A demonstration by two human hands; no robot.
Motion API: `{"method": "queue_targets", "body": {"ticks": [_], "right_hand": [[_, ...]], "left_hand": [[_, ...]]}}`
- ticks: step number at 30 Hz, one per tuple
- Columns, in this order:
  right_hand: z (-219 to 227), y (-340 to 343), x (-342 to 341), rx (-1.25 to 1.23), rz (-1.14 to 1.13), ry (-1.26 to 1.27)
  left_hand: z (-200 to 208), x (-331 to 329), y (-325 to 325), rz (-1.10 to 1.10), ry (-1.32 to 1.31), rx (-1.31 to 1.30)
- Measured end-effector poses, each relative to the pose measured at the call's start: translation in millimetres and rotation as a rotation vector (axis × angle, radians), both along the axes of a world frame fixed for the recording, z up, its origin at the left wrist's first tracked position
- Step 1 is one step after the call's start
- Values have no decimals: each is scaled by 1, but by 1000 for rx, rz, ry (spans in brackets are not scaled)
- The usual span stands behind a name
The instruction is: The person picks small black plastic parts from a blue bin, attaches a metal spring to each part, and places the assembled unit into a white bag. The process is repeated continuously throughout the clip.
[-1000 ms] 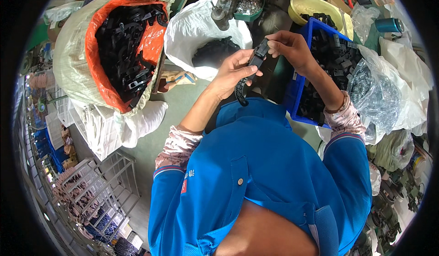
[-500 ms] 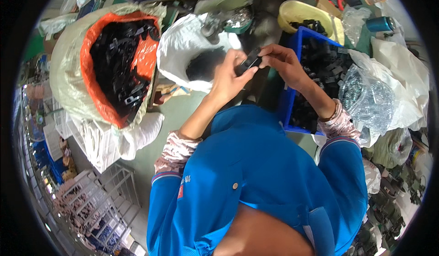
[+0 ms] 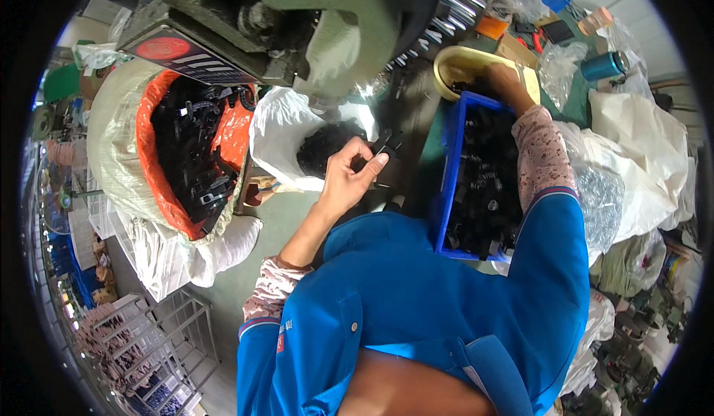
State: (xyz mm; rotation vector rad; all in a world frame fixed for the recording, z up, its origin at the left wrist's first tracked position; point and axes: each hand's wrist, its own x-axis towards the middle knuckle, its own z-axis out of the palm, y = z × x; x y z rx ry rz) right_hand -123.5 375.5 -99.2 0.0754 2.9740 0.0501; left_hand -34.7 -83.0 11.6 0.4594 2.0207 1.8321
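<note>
Right hand (image 3: 506, 81) now in yellow tub (image 3: 441, 72)

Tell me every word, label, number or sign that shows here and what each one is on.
I won't copy wording, only say where it stands.
Dark label on the green machine: a red oval and large white lettering; the smaller print is too blurred to read.
Blue jacket, left chest: small white marking above a red patch, both too small to read.
</note>
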Motion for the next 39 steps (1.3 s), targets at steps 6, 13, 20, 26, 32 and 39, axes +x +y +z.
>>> {"method": "queue_targets", "body": {"ticks": [6, 13, 20, 26, 32, 39], "right_hand": [[87, -51, 15, -429, -47, 232], [162, -195, 86, -1418, -17, 122], [161, -275, 100, -1470, -35, 117], [165, -315, 88, -1254, 24, 125], [155, -337, 71, -1067, 66, 236], [145, -351, 53, -932, 172, 574]], "left_hand": [[-9, -21, -21, 26, -23, 134], [1, -45, -31, -46, 107, 99], [16, -53, -61, -133, 296, 85], [5, -68, -81, -143, 507, 33], [20, -96, -97, -210, 733, -199], [39, -137, -102, -316, 886, -211]]}}
